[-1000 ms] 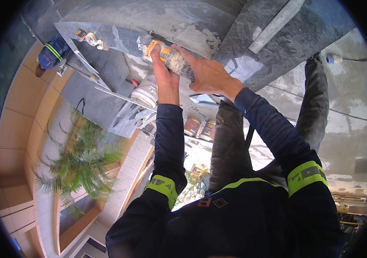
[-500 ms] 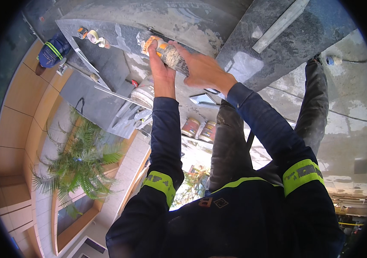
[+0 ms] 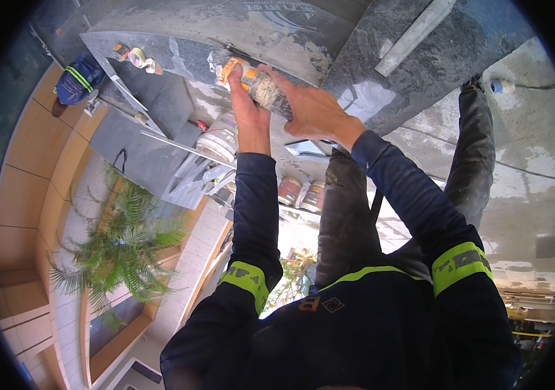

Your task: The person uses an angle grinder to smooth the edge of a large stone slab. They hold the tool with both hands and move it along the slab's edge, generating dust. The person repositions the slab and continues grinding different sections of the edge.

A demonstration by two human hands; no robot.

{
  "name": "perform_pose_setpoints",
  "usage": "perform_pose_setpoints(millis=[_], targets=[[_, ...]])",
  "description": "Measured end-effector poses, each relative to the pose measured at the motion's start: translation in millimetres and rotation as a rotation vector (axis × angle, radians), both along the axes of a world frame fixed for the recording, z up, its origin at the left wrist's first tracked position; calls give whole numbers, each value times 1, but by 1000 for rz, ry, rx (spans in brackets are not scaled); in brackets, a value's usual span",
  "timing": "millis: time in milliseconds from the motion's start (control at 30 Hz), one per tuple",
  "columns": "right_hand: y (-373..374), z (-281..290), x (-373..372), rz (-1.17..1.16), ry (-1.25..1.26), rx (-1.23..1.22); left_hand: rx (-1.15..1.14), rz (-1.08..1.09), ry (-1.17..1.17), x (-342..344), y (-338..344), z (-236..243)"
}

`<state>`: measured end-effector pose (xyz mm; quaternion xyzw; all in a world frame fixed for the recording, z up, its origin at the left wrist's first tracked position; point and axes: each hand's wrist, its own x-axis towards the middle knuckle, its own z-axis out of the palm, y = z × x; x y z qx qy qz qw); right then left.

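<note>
Between my hands is a cylindrical tool [image 3: 266,91], grey with orange parts and caked with dried, pale material; its exact kind is unclear. My left hand [image 3: 251,120] holds the orange end, thumb on its near side and the other fingers mostly hidden behind it. From the right, my right hand [image 3: 320,112] wraps round the grey end, its index finger lying along the body. A dark grey slab [image 3: 186,55] extends beyond the tool, with a whitish crumpled piece beside the orange end.
Tape rolls [image 3: 137,57] lie on the slab. A long flat bar [image 3: 414,39] rests on another dark slab at upper right. Below my left hand stand a white bucket [image 3: 218,138] and two cans [image 3: 289,191]. Another person [image 3: 77,81] is far left, above a palm plant [image 3: 121,240].
My hands and the tool have shifted slightly right, while the surroundings have slid slightly left in view. Both hands keep their grip.
</note>
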<state>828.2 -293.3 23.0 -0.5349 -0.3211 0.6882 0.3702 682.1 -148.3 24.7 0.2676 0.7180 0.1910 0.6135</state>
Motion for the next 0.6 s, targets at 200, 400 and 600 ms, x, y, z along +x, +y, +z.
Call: perform_pose_setpoints(millis=[200, 400, 600], targets=[[-5, -3, -4, -51, -16, 12, -1, 12, -11, 2, -4, 1], [2, -7, -5, 31, -25, -17, -1, 47, -29, -1, -3, -2], [1, -3, -3, 11, -19, -21, 3, 98, -20, -1, -7, -2]])
